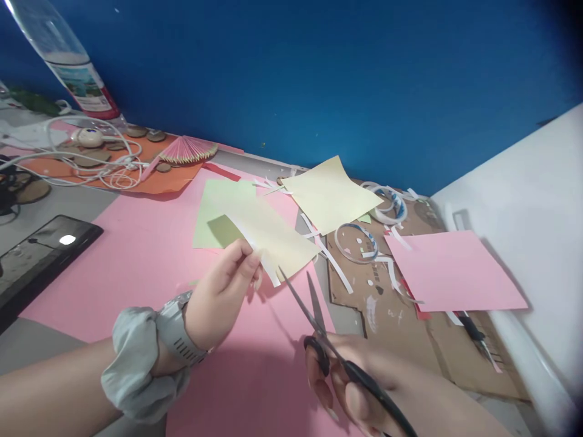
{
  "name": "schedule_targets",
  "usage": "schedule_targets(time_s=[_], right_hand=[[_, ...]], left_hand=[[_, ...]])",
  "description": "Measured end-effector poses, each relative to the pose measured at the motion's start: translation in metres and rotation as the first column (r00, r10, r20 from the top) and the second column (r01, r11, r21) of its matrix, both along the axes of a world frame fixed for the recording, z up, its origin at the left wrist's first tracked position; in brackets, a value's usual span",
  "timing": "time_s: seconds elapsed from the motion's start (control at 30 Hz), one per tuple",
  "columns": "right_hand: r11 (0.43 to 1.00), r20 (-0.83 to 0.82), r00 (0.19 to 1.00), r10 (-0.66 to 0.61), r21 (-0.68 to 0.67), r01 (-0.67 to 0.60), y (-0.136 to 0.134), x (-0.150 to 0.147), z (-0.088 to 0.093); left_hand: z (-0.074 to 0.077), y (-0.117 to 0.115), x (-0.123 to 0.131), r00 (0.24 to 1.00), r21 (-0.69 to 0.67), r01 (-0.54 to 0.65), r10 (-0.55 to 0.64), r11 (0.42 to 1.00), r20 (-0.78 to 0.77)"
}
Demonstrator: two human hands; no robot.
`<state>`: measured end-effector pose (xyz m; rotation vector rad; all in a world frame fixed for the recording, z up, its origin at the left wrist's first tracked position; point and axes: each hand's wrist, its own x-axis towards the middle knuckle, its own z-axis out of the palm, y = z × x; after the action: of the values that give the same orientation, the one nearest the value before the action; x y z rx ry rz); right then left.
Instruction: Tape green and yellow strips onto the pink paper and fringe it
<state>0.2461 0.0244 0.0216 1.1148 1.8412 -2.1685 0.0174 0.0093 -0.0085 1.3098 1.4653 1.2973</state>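
Observation:
Between the thumb and fingers of my left hand [230, 285] is a pale yellow sheet of paper [277, 240], held by its near edge, where a white strip shows. My right hand [350, 376] has its fingers through the handles of black-handled scissors [319, 321]. The scissor blades are parted and point up and left, with one tip close to the sheet's lower corner; I cannot tell whether it touches. Beneath the yellow sheet lies a light green paper [212, 206], on a large pink paper [150, 243].
Another yellow sheet [332, 194] lies behind. At right, a pink sheet [455, 273], tape rolls [356, 244] and white scraps rest on cardboard [401, 346]. A phone [45, 261], white cables [121, 164], a pink paper fan [189, 150] and a bottle [79, 79] are left. A blue wall stands behind.

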Motion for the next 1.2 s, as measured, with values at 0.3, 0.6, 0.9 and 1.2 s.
schedule_targets(time_s=[0.3,0.6,0.9,1.2], right_hand=[[1.000,0.176,0.984,0.011,0.004,-0.012,0.003,-0.006,0.008],[0.998,0.126,0.990,0.066,0.014,-0.068,0.003,-0.009,0.007],[0.999,0.079,0.997,-0.024,-0.026,0.026,0.000,-0.023,0.010],[0.992,0.052,0.998,-0.043,-0.119,0.049,0.003,-0.030,0.020]], left_hand=[[0.003,-0.001,0.001,0.999,-0.036,-0.006,0.008,0.999,0.043],[0.005,-0.004,0.001,0.999,-0.041,0.016,-0.014,0.999,0.044],[0.006,-0.013,0.010,0.985,-0.130,0.114,-0.096,0.985,0.141],[0.005,-0.016,0.013,0.978,-0.149,0.158,-0.134,0.976,0.158]])
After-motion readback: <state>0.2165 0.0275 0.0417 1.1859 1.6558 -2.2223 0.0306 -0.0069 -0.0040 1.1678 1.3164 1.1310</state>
